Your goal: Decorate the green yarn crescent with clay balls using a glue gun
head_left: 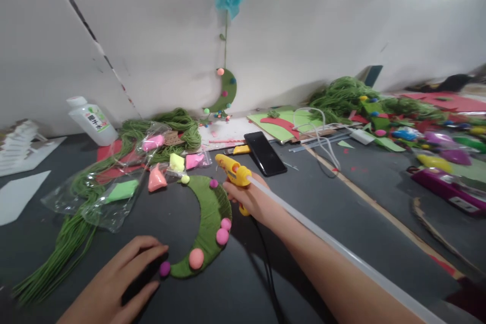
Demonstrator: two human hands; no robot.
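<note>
A black phone lies face up; a white bottle leans leftward.

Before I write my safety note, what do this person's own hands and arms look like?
The left hand and right hand are gloveless, with no watch or sleeve in view. No ring shows either, though some right-hand fingers are hidden.

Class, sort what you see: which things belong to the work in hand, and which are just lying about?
Likely in the work:
yellow glue gun, in the right hand
green crescent
purple ball near the left hand

Seemingly just lying about:
black phone
white bottle
brown twig
</note>
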